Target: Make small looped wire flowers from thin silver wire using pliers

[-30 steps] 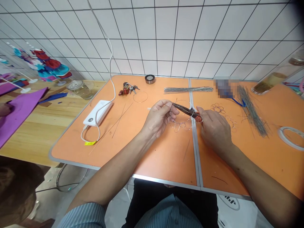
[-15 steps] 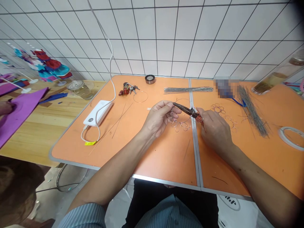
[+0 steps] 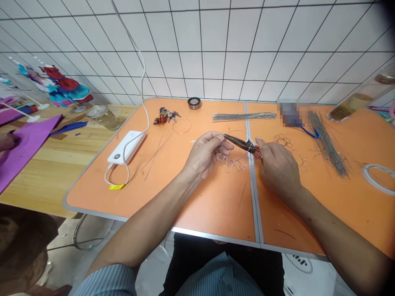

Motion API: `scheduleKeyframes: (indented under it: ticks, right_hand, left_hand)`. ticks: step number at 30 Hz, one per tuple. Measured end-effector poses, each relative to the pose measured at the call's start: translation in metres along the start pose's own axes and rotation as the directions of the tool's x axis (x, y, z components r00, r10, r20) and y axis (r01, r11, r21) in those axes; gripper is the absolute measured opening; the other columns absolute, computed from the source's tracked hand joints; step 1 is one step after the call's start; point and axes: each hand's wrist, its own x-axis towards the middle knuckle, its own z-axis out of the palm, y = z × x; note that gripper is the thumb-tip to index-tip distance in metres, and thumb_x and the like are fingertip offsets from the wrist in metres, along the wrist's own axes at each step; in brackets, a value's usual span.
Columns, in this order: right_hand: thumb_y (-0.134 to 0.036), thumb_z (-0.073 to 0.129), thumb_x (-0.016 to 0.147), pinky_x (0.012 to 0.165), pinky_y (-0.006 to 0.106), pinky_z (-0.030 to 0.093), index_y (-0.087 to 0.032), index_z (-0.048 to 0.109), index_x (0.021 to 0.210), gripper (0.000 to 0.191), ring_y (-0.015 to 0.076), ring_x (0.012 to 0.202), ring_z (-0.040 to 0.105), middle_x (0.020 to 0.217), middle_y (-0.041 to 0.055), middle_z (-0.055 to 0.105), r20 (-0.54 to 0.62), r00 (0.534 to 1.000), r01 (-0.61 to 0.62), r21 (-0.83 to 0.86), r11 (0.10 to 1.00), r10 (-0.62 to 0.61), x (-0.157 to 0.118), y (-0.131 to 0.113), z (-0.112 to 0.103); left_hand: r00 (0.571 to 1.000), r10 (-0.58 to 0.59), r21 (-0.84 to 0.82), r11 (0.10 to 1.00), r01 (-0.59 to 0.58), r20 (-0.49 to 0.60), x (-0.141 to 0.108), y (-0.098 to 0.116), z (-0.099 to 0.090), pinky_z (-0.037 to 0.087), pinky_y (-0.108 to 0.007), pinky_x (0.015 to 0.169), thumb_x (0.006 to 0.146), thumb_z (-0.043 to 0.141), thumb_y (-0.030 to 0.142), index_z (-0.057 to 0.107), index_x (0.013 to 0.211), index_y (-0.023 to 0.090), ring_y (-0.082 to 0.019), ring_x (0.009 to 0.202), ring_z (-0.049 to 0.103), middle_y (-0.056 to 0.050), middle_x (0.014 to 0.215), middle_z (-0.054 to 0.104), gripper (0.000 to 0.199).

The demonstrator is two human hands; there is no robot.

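My left hand pinches a thin looped wire piece between thumb and fingers. Its petal-like loops hang below and to the right of the fingertips, above the orange table. My right hand is closed around the handles of long-nose pliers, whose dark tips meet the wire at my left fingertips. The handles are mostly covered by my right hand. Just beyond it lies a flower-shaped wire piece. Straight wires lie bundled near the wall.
Keys, black tape and a white power bank with a cable are behind and left. Another wire bundle and a white ring lie right. Another person's hand rests on purple sheet at far left.
The view has shifted very slightly. Both hands, the pliers and the wire piece stay in nearly the same place.
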Motion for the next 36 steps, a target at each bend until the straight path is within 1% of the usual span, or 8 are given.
scheduleKeyframes:
  ticks: [7, 12, 17, 21, 25, 29, 33, 36]
  right_hand:
    - [-0.02, 0.047, 0.113, 0.077, 0.04, 0.043, -0.012, 0.064, 0.145, 0.038, 0.0289, 0.09, 0.064, 0.097, 0.0132, 0.075, -0.029, 0.998, 0.046, -0.051, 0.998, -0.047, 0.001, 0.001, -0.003]
    - [-0.021, 0.044, 0.114, 0.071, 0.038, 0.039, -0.013, 0.07, 0.136, 0.035, 0.0261, 0.082, 0.061, 0.087, 0.0092, 0.069, -0.019, 0.998, 0.054, -0.064, 0.996, -0.056, 0.001, -0.002, -0.005]
    - [-0.02, 0.041, 0.115, 0.069, 0.037, 0.04, -0.011, 0.071, 0.131, 0.035, 0.025, 0.078, 0.059, 0.085, 0.008, 0.066, -0.013, 0.997, 0.07, -0.025, 0.997, -0.071, -0.001, -0.005, -0.004]
    - [-0.021, 0.044, 0.115, 0.066, 0.037, 0.038, -0.011, 0.073, 0.128, 0.033, 0.0241, 0.077, 0.061, 0.086, 0.0083, 0.067, -0.022, 0.998, 0.061, 0.013, 0.998, -0.061, -0.002, -0.007, -0.003]
    - [-0.019, 0.045, 0.115, 0.067, 0.037, 0.04, -0.011, 0.072, 0.135, 0.035, 0.0249, 0.078, 0.064, 0.087, 0.0092, 0.07, -0.041, 0.998, 0.049, 0.025, 0.998, -0.048, -0.001, -0.009, 0.0]
    - [-0.017, 0.044, 0.115, 0.073, 0.039, 0.045, -0.009, 0.067, 0.146, 0.04, 0.0277, 0.086, 0.067, 0.093, 0.0109, 0.075, -0.039, 0.997, 0.061, 0.023, 0.998, -0.06, -0.001, -0.008, 0.003]
    - [-0.017, 0.043, 0.115, 0.074, 0.039, 0.045, -0.009, 0.066, 0.146, 0.04, 0.0283, 0.087, 0.068, 0.095, 0.0116, 0.077, -0.046, 0.997, 0.058, 0.056, 0.997, -0.055, 0.0, -0.006, 0.001]
    - [-0.019, 0.044, 0.115, 0.072, 0.039, 0.046, -0.01, 0.066, 0.147, 0.04, 0.0286, 0.089, 0.069, 0.096, 0.0118, 0.076, -0.009, 0.999, 0.037, 0.103, 0.994, -0.036, 0.0, -0.007, 0.0]
  left_hand:
    - [0.998, -0.025, -0.001, 1.0, 0.025, -0.051, -0.001, 0.0, 0.002, 0.047, -0.02, 0.051, 0.094, 0.07, 0.017, 0.065, 0.081, 0.017, -0.009, 0.054, 0.065, -0.003, 0.07, 0.075, 0.014]
    - [0.997, 0.003, 0.023, 1.0, -0.001, -0.077, -0.005, 0.0, 0.005, 0.047, -0.019, 0.053, 0.093, 0.071, 0.02, 0.067, 0.082, 0.017, -0.009, 0.054, 0.064, -0.003, 0.07, 0.075, 0.012]
    - [0.994, 0.043, 0.042, 0.998, -0.039, -0.1, -0.006, -0.002, 0.005, 0.045, -0.019, 0.052, 0.091, 0.072, 0.021, 0.065, 0.079, 0.018, -0.008, 0.052, 0.062, -0.002, 0.068, 0.074, 0.014]
    - [0.993, 0.081, 0.054, 0.996, -0.077, -0.084, -0.005, -0.004, 0.004, 0.045, -0.019, 0.052, 0.093, 0.072, 0.021, 0.066, 0.08, 0.018, -0.009, 0.053, 0.063, -0.002, 0.069, 0.075, 0.014]
    - [0.99, 0.124, 0.077, 0.99, -0.119, -0.062, -0.005, -0.006, 0.003, 0.047, -0.019, 0.054, 0.093, 0.075, 0.024, 0.066, 0.081, 0.018, -0.009, 0.056, 0.065, -0.002, 0.072, 0.076, 0.016]
    - [0.986, 0.166, 0.083, 0.983, -0.163, -0.031, -0.004, -0.006, 0.002, 0.048, -0.019, 0.055, 0.094, 0.075, 0.026, 0.067, 0.083, 0.019, -0.009, 0.057, 0.064, -0.002, 0.073, 0.076, 0.016]
    - [0.986, 0.165, 0.099, 0.982, -0.162, -0.018, -0.004, -0.006, 0.001, 0.048, -0.019, 0.055, 0.095, 0.075, 0.026, 0.066, 0.083, 0.019, -0.009, 0.057, 0.065, -0.001, 0.073, 0.076, 0.016]
    - [0.982, 0.189, 0.13, 0.974, -0.185, -0.016, -0.004, -0.007, 0.001, 0.048, -0.02, 0.055, 0.096, 0.075, 0.027, 0.067, 0.084, 0.019, -0.009, 0.057, 0.064, -0.001, 0.074, 0.076, 0.017]
